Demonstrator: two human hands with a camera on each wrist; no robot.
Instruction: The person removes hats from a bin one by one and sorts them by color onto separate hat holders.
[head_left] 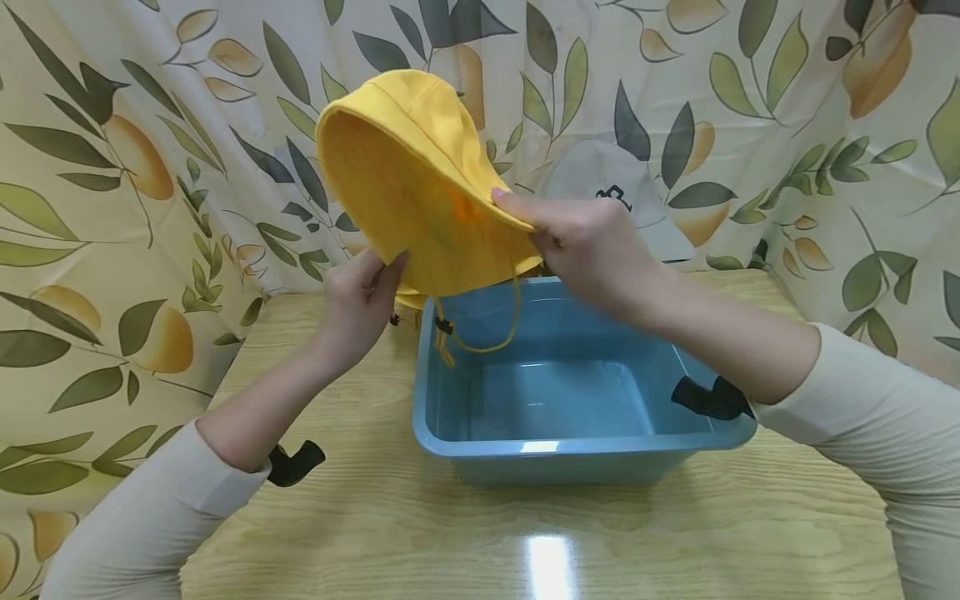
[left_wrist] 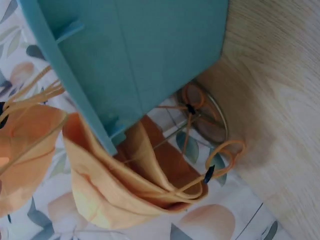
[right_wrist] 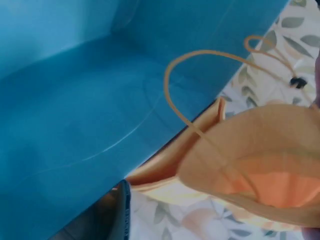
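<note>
A yellow bucket hat (head_left: 420,158) with a drawstring and a black cord stopper is held up above the back left of a blue plastic tub (head_left: 555,450). My left hand (head_left: 358,298) pinches its brim low on the left. On the right side, my right hand (head_left: 588,237) grips the brim between thumb and fingers. The hat is tilted, its inside towards me. In the right wrist view the hat's inner side (right_wrist: 285,175) shows, with the cord looping out. Behind the tub, other yellow hats (left_wrist: 120,185) sit nested together, mostly hidden in the head view.
The tub stands on a wood-grain table (head_left: 360,517). At the back, a white cap (head_left: 600,183) with a black mark rests against the leaf-patterned curtain (head_left: 540,50). A round metal base (left_wrist: 224,122) lies beneath the nested hats. Something dark (right_wrist: 107,215) stands beside the tub.
</note>
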